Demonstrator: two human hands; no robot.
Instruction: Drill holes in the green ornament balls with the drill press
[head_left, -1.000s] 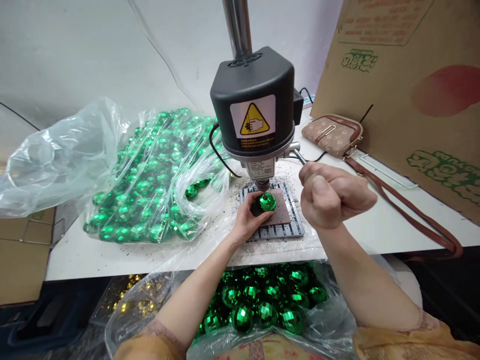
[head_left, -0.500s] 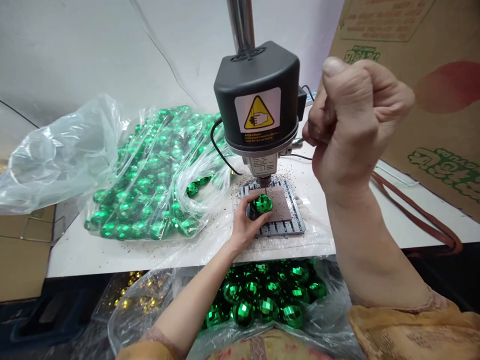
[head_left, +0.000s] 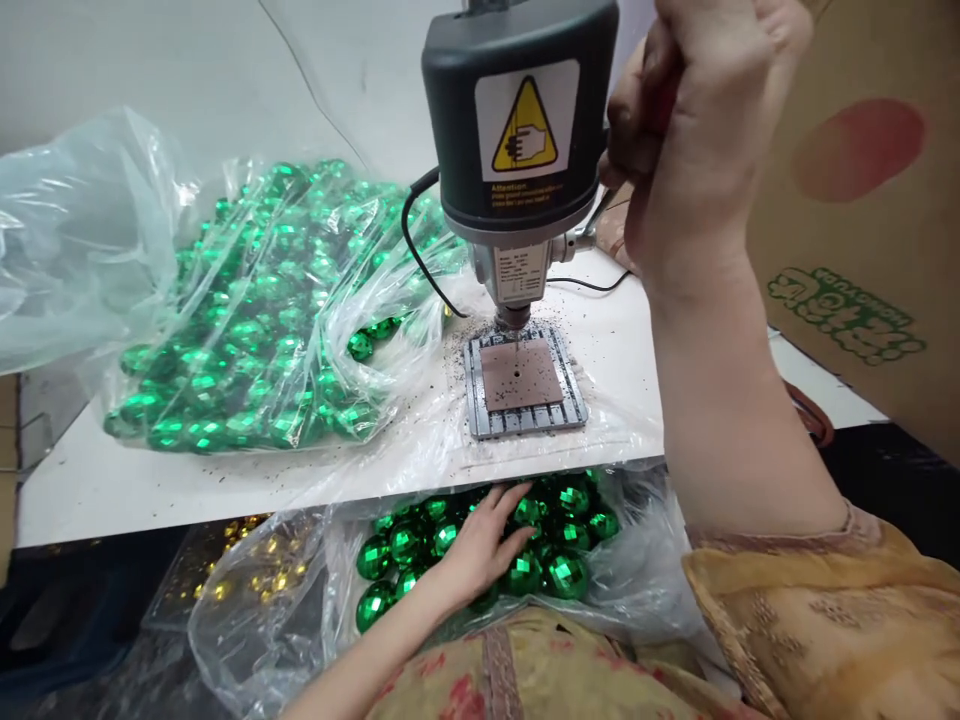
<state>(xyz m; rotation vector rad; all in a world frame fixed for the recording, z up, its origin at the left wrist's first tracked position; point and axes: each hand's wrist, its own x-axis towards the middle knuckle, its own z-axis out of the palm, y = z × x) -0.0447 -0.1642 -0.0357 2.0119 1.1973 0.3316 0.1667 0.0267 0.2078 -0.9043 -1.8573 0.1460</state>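
Below the table edge, my left hand (head_left: 484, 540) reaches with fingers apart among shiny green faceted balls (head_left: 566, 572) in an open clear bag. My right hand (head_left: 694, 100) is raised at the upper right, its fingers wrapped round the lever (head_left: 598, 212) of a black drill press (head_left: 517, 120). Under the drill's chuck, a brown square pad (head_left: 525, 388) with a dark hole lies on the slotted metal base (head_left: 528, 422). No ball rests on the pad.
A large clear bag of green balls (head_left: 247, 330) covers the table's left side. A cardboard box (head_left: 847, 240) stands at the right. Gold balls (head_left: 281, 578) show in a bag below the table. Dark shavings are scattered round the base.
My left hand has left the pad and moved down into the bag of balls. The green ball it held on the pad is gone from there. The view has shifted.
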